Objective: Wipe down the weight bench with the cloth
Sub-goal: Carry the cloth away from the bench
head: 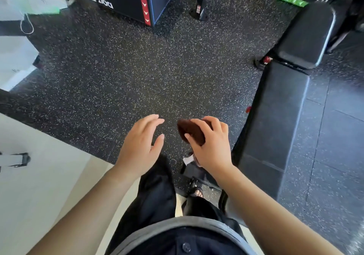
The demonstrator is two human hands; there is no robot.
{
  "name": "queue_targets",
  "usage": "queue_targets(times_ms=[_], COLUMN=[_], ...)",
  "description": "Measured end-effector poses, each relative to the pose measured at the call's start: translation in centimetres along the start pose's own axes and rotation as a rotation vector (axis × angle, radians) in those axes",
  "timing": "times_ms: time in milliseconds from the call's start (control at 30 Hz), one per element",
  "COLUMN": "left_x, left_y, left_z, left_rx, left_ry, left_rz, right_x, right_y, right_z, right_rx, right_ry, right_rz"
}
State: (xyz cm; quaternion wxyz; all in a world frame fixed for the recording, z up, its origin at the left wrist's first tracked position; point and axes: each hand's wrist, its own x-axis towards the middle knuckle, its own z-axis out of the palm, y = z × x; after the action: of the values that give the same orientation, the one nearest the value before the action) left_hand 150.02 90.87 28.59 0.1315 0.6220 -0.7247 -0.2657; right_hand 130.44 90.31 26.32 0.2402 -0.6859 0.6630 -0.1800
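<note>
Head view: right hand gripped the cloth; weight bench lay rightward (nearer than the empty, spread left hand).

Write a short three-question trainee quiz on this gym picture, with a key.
1. True or false: the cloth is already touching the weight bench.
2. Which of the hands holds the cloth? A) left hand B) right hand C) both
3. Fill in: the bench stands to the person's ____ side.

Key:
1. False; the balled brown cloth is held in the air over the speckled floor, clear of the bench.
2. B; the left hand is open and empty.
3. Right.
</note>
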Motion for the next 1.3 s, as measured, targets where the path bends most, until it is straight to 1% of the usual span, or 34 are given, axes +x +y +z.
queue_targets(times_ms=[67, 200, 333, 467, 600, 800, 900, 1067, 1300], left_x=[2.8, 8.4, 13.9, 19.1, 26.1, 39.8, 46.8, 56.6, 69.1], left_y=[-1.9, -5.0, -6.4, -5.9, -4.2, 0.7, 4.1, 9.5, 11.9], left_z=[-1.9, -6.6, -10.2, -11.6, -11.4, -9.9, -9.2, -8.6, -8.9], left_rx=[0.024, 0.064, 0.086, 0.047, 0.055, 0.063, 0.055, 0.028, 0.014], left_ry=[-0.04, -0.064, -0.048, -0.036, -0.08, -0.125, -0.132, -0.133, -0.155], left_rz=[0.027, 0.062, 0.109, 0.141, 0.214, 0.29, 0.283, 0.327, 0.338], right_x=[2.9, 8.9, 14.4, 19.1, 24.1, 34.3, 40.2, 48.2, 59.9], right_y=[-1.5, -5.4, -8.1, -8.3, -6.1, 0.5, 3.9, 8.4, 11.8], right_z=[0.3, 0.6, 0.4, -0.9, -2.9, -7.0, -10.6, -16.7, -19.9], right_rx=[-0.015, -0.024, -0.005, 0.0, -0.013, 0.01, -0.002, -0.041, -0.011], right_ry=[-0.019, -0.023, 0.062, 0.111, 0.181, 0.242, 0.238, 0.262, 0.291], right_rz=[0.01, 0.008, 0.021, 0.05, 0.101, 0.194, 0.206, 0.223, 0.263])
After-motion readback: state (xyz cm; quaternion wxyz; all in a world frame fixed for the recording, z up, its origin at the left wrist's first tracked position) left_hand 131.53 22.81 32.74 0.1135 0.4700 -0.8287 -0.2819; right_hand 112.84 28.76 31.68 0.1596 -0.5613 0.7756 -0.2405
